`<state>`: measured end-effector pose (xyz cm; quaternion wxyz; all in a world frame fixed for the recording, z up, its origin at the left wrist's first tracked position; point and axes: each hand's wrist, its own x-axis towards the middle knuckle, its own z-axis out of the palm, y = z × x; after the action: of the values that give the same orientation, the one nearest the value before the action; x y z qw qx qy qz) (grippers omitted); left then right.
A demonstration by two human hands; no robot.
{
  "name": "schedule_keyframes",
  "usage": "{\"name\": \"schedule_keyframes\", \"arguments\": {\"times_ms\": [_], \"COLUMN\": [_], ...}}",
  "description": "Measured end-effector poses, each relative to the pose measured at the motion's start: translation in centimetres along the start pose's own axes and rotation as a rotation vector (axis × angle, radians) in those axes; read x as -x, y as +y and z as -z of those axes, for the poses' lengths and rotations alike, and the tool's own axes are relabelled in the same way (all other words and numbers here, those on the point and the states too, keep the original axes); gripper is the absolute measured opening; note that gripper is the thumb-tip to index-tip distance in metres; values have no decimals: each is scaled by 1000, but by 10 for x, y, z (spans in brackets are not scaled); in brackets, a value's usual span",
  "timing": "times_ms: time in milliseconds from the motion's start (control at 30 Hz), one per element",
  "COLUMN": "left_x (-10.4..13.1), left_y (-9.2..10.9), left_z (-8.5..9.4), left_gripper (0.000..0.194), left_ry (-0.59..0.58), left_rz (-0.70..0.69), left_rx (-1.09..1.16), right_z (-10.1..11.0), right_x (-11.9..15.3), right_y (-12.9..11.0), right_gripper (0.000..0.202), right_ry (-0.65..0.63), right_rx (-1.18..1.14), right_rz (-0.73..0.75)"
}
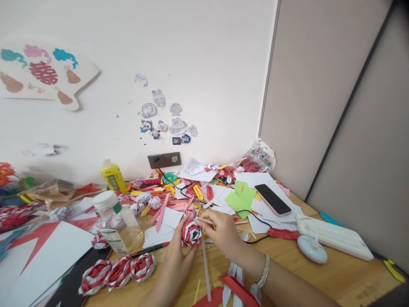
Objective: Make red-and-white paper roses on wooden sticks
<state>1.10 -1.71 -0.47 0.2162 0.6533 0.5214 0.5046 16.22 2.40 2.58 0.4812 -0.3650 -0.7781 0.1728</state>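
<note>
My left hand [177,256] is closed around a red-and-white paper rose [191,232] above the desk's front part. A thin, pale wooden stick [204,220] is pinched in my right hand [225,232], its tip at the rose's upper right edge. Below the rose, a narrow white strip [206,270] runs toward the desk's front edge; I cannot tell whether it joins the flower. Three more red-and-white paper roses [118,273] lie in a row left of my left hand. Red folded strips [238,290] lie under my right forearm.
A clear plastic jar [129,224] with a white lid and a yellow bottle [114,175] stand at left. Paper scraps [198,192] crowd the back by the wall. A phone [273,199], a white power strip [338,238] and a pale blue round device [312,249] lie at right.
</note>
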Motion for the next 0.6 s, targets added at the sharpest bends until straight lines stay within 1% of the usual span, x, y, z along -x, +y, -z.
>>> {"name": "schedule_keyframes", "arguments": {"times_ms": [133,333,433,500,600], "left_x": [1,0,0,0,1], "left_y": [-4,0,0,-1,-4], "left_z": [-1,0,0,-1,-2], "left_gripper": [53,55,55,54,55], "left_ry": [-12,-10,-9,-1,9], "left_rz": [9,6,14,13,15], "left_rx": [-32,-39,-37,-41,-46], "right_z": [-3,-5,-6,-7,-8], "right_x": [2,5,5,6,7], "right_y": [1,-1,-2,-3,-2], "right_gripper": [6,12,11,11,14], "right_ry": [-9,10,15,16,36], "right_rx": [8,12,22,55,130], "right_rz": [-37,-9,-4,14,84]}}
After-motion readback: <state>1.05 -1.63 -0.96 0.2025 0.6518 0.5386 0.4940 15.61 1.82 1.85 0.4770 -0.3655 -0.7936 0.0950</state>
